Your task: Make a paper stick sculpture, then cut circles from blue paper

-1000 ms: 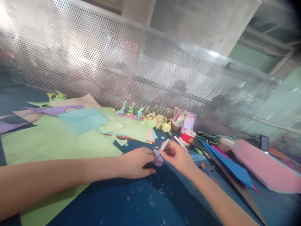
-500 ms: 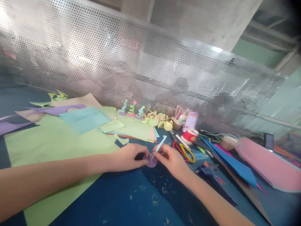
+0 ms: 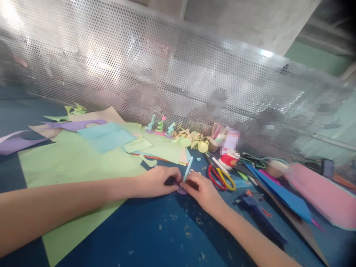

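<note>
Light was fairly bright but hazy, with white glare on the mesh [image 3: 125, 66] beyond the fingers [image 3: 196, 178], strongest far to their left. A soft shadow [image 3: 201, 226] darkened the desk [image 3: 144, 230] below the right fingers. Detail at the fingertips looked smeared; the corner far up to their right was black.

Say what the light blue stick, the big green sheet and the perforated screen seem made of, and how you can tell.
Light blue stick: perhaps paper or plastic; its smooth, pale look leaves this open.
Green sheet: probably paper or thin card, matt, judging by its flat lie and straight edges.
Screen: likely metal, silvery, with bright glints.
</note>
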`<state>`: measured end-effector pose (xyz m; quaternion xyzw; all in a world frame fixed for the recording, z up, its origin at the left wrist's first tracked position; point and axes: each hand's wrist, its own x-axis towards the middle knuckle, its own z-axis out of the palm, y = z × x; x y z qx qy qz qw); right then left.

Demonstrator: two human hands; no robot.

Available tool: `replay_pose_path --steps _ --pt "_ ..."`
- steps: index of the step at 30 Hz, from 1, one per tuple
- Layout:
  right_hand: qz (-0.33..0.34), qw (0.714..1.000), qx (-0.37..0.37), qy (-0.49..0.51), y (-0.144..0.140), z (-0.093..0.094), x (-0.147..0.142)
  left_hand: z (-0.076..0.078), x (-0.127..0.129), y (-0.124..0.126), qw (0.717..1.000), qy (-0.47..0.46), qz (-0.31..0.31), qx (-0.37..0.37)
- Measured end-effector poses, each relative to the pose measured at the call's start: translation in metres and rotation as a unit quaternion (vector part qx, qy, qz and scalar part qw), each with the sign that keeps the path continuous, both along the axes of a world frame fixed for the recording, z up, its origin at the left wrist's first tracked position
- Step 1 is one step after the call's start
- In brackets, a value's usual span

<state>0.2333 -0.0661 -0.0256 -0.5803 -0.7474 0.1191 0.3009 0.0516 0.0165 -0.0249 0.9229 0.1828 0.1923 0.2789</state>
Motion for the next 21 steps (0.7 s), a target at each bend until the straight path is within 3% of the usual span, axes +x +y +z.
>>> replay_pose_path --steps 4,10,21 --pt "-0.022 1.0 -0.011 0.009 0.0001 -0.0014 -0.0006 0.0011 -0.0003 -0.0005 1.0 0.0 0.002 0.005" --pt "-0.002 0.981 -0.057 0.186 0.0021 -0.0085 0.0048 0.0029 -0.0011 -0.0012 1.0 0.008 0.001 -0.009" --pt "0.028 0.978 -0.071 0.193 0.0014 -0.0048 0.0027 0.0 -0.0015 0.0013 1.0 -0.002 -0.005 -0.012"
